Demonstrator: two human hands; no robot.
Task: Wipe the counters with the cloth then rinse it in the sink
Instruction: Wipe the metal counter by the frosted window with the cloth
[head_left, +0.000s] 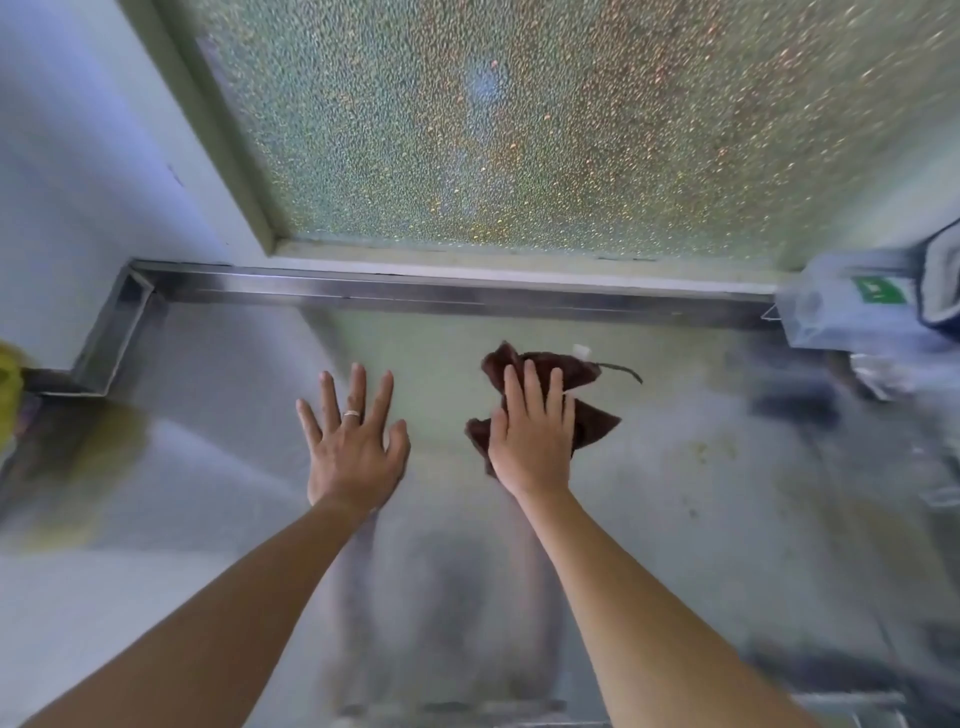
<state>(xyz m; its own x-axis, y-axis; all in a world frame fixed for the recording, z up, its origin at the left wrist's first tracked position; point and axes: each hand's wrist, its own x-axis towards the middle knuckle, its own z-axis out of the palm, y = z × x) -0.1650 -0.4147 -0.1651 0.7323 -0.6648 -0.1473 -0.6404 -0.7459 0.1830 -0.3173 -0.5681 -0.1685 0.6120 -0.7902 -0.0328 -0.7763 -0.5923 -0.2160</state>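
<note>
Stainless steel counter (208, 467): brushed metal surface filling the near and middle view, with a raised metal backsplash rim (415, 296) along the far edge that steps toward the near side at far left. Faint smudges and specks to the right of centre.

Cloth (592, 415): dark maroon, crumpled, lying on the counter right of centre; a small white tag and a loose dark thread show at its far right edge.

Right hand (535, 441): laid flat on the cloth, fingers straight and together, pressing it to the counter; cloth sticks out on both sides and beyond the fingertips.

Left hand (353, 441): flat on the bare counter just left of the cloth, fingers spread wide, holding nothing; a ring on one finger.

Frosted glass window (519, 130): pebbled pane in a pale frame, behind the far rim.

Clear plastic container (831, 306): far right, with a green label; blurred.

Yellow object (8, 389): far left edge, cut off, not identifiable.
</note>
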